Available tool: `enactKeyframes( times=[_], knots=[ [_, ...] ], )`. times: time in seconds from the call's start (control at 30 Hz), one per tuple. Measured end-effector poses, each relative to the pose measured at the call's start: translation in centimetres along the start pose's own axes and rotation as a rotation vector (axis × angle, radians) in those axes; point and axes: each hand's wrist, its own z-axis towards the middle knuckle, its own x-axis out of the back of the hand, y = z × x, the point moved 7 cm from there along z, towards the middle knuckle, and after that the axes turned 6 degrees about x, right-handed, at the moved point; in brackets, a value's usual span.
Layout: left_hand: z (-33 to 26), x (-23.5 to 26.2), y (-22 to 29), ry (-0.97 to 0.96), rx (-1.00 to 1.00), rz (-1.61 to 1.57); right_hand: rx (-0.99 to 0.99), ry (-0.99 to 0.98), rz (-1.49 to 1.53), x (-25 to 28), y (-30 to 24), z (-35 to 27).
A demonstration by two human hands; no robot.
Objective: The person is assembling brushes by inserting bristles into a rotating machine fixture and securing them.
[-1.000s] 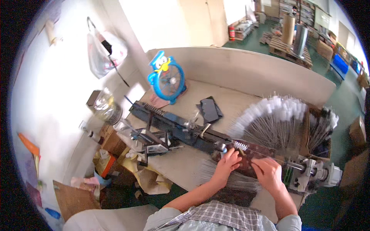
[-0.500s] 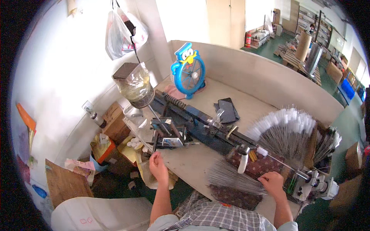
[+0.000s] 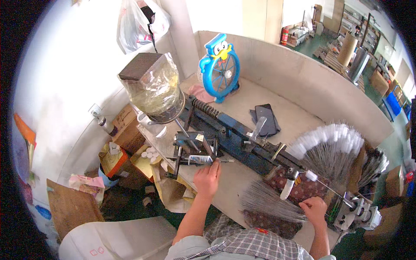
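Observation:
My left hand (image 3: pixel 207 178) reaches up to a small metal tray-like part (image 3: pixel 200 160) of the bench machine. Its fingers are stretched out, with the tips at that part's right end; whether they touch it I cannot tell. My right hand (image 3: pixel 315 211) is closed in a pinch beside the right ends of a bundle of thin metal wires (image 3: pixel 271 203). What it pinches is too small to make out. The wires lie on a dark red spotted cloth (image 3: pixel 271 222). Behind them, a white-tipped rod (image 3: pixel 311 175) points toward a metal chuck (image 3: pixel 348 202), near a white-handled lever (image 3: pixel 287 189).
A bag-covered hopper (image 3: pixel 151 93) rises on the left. A long dark machine rail (image 3: pixel 238 141) crosses the table. White-tipped wire brushes (image 3: pixel 328 149) are heaped at right. A blue duck-shaped wheel fan (image 3: pixel 221 71) and a dark phone (image 3: pixel 266 118) lie behind. Cardboard boxes (image 3: pixel 125 130) stand at left.
My left hand has moved up and right, from below the machine's crank to the metal part. My right hand stays by the wire ends. The view has shifted slightly.

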Motion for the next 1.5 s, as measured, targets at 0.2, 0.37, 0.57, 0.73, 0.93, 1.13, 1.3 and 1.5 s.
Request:
enactKeyframes(
  times=[0.2, 0.37, 0.57, 0.73, 0.93, 1.13, 1.3, 1.5],
  knots=[
    [0.7, 0.0, 0.3, -0.051, -0.091, 0.014, -0.004, 0.041, 0.026, 0.6, -0.4, 0.3],
    [1.0, 0.1, 0.5, -0.015, -0.093, -0.005, 0.025, 0.085, 0.036, 0.6, -0.5, 0.3],
    [-0.6, 2.4, 0.3, 0.02, -0.053, -0.028, 0.063, 0.121, 0.092, 0.9, -0.4, -0.3],
    [-6.6, -2.6, -6.1, -0.445, 0.8, -0.38, 0.081, 0.006, 0.075, 0.6, 0.8, -0.5],
    [-5.8, 1.7, -11.1, -0.053, 1.456, -1.22, 0.143, -0.145, 0.056, 1.9, -0.2, -1.1],
    [-3.8, 3.1, -20.4, 0.118, 1.316, -0.657, 0.063, -0.174, 0.062, 3.0, 0.2, -1.2],
    [-4.9, 3.2, -16.3, 0.191, 1.258, -0.599, 0.076, -0.163, 0.013, 4.0, 0.2, -1.8],
    [-9.3, -2.4, -5.2, -0.193, 1.524, -1.186, 0.034, -0.202, 0.026, 2.9, 1.5, -2.1]
  ],
)
